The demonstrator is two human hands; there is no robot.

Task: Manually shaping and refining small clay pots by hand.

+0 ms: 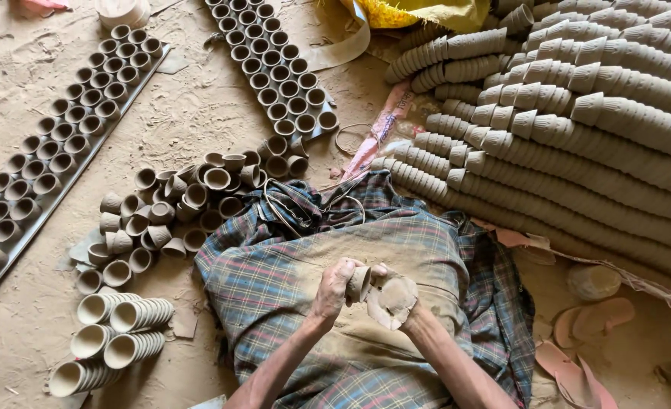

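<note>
A small clay cup (359, 282) is gripped in the closed left hand (334, 288), held above the checked cloth (290, 303) over the lap. The right hand (393, 300), coated in clay, is curled against the cup's open end, touching it. Loose cups (176, 208) are scattered on the sandy floor (199, 113) beyond the left hand, and stacked cups (112, 333) lie to its left.

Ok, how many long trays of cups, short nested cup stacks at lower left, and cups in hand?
Long trays filled with cups: 2
Short nested stacks: 5
Cup held in the left hand: 1
Total: 8
</note>
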